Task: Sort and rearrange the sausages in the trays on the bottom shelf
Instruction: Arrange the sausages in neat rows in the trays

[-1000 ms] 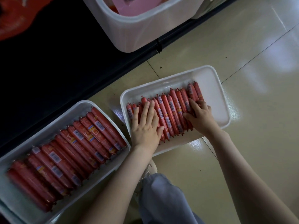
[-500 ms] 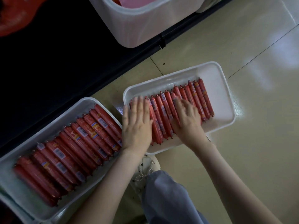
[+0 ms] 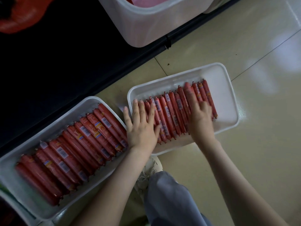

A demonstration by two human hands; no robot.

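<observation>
Left hand: the left hand [image 3: 141, 128] is flat and open, fingers straight and spread, holding nothing. It lies across the near-left corner of the right-hand tray, on the left end of the row.
Right hand: the right hand [image 3: 199, 116] is down flat too, fingers straight, palm on the right part of the row. It is blurred, and there is no curl round any sausage.
Thin sausages: the thin sausages [image 3: 171, 115] lie side by side in one slanted row across the tray, a few of them showing past the right hand.
Right-hand tray: the white tray [image 3: 228, 95] sits on the tiled floor [image 3: 252, 160], its right end bare.
Left-hand tray: a second white tray [image 3: 24, 198] is just beside the first, also on the floor and against the dark shelf base [image 3: 48, 70].
Thick sausages: the thick sausages [image 3: 73, 154] are packed in a tight diagonal row that fills most of that tray.
Up top: a white bin [image 3: 146, 26] sits on the shelf, with something red [image 3: 21, 15] off in the far-left corner.
Below: a grey trouser leg [image 3: 166, 196] and a pale shoe [image 3: 153, 167] show between the forearms.
</observation>
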